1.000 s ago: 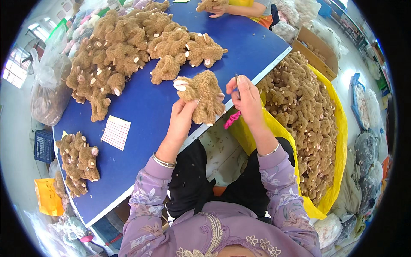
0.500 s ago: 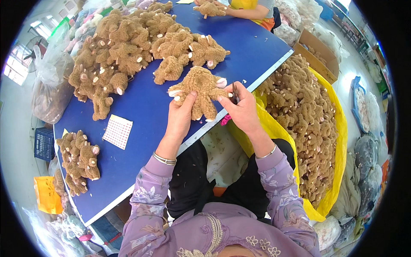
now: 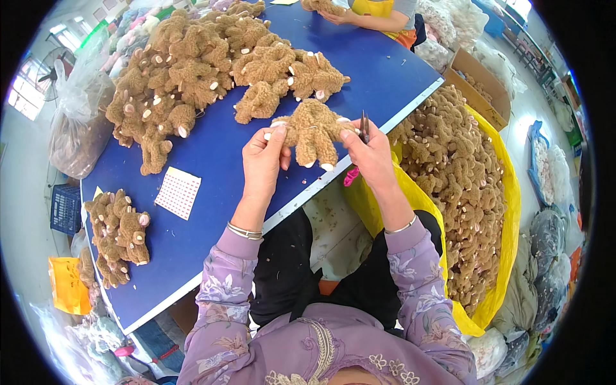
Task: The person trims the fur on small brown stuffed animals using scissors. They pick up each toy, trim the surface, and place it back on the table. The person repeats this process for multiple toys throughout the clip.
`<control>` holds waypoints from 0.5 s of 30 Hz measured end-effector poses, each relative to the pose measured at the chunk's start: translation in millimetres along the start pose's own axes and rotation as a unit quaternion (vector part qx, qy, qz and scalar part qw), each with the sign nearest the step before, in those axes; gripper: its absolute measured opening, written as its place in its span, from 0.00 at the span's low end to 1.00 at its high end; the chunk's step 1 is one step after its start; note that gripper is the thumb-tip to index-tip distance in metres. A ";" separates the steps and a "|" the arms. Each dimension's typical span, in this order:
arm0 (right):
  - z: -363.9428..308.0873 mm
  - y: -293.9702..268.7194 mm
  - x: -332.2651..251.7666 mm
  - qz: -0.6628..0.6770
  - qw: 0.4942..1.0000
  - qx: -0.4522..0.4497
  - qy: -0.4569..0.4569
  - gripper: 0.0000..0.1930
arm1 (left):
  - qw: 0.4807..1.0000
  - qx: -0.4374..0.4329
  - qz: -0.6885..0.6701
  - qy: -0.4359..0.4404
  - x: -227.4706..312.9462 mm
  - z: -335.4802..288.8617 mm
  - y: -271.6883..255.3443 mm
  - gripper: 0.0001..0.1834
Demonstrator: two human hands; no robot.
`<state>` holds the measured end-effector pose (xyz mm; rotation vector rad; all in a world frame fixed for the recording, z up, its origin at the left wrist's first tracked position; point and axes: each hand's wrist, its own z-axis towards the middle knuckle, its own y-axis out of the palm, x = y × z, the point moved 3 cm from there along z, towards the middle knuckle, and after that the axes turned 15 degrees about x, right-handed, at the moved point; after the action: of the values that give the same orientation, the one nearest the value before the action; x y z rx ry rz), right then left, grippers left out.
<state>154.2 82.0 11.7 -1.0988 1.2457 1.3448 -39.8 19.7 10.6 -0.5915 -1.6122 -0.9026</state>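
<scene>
I see my left hand (image 3: 264, 160) closed on one side of a brown plush toy (image 3: 313, 136), a little above the centre of the frame. The fingers pinch a limb so that the toy stays stretched and lifted over the blue table (image 3: 212, 192). My right hand (image 3: 371, 157) grips the other side of the toy, and between its fingers stands a small pair of snips (image 3: 364, 126), blades pointing up. I think the toy is held between both hands like this so its surface is tight and turned to my eyes.

The toy hangs just over the near edge of the table, which runs diagonally from lower left to upper right. Beyond it, in the upper left, lies a big heap of the same toys (image 3: 192, 70), near my hands but not touching them. A smaller pile (image 3: 119, 234) sits at the left edge, and a white dotted sheet (image 3: 178, 192) lies between. The bare blue surface left of my hand gives room to move.

On the right, below the table edge, a yellow bag (image 3: 507, 212) full of toys stands close to my right elbow. Another person's hand (image 3: 333, 16) works at the top.
</scene>
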 end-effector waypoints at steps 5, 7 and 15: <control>-1.0 9.3 1.6 0.135 0.979 -0.120 0.093 0.13 | 0.970 -0.130 -0.028 -0.203 -13.0 -8.4 12.4 0.19; -1.0 12.5 -0.3 0.136 0.979 -0.125 0.089 0.14 | 0.965 -0.130 -0.080 -0.212 -10.9 -11.9 15.1 0.14; -11.0 31.5 3.7 0.008 0.997 -0.063 0.046 0.06 | 0.962 -0.058 -0.226 -0.143 -11.1 2.8 1.9 0.12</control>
<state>122.6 70.9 11.3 -1.2536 1.2509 1.4148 -37.4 24.1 0.1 -0.4523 -2.0120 -1.2999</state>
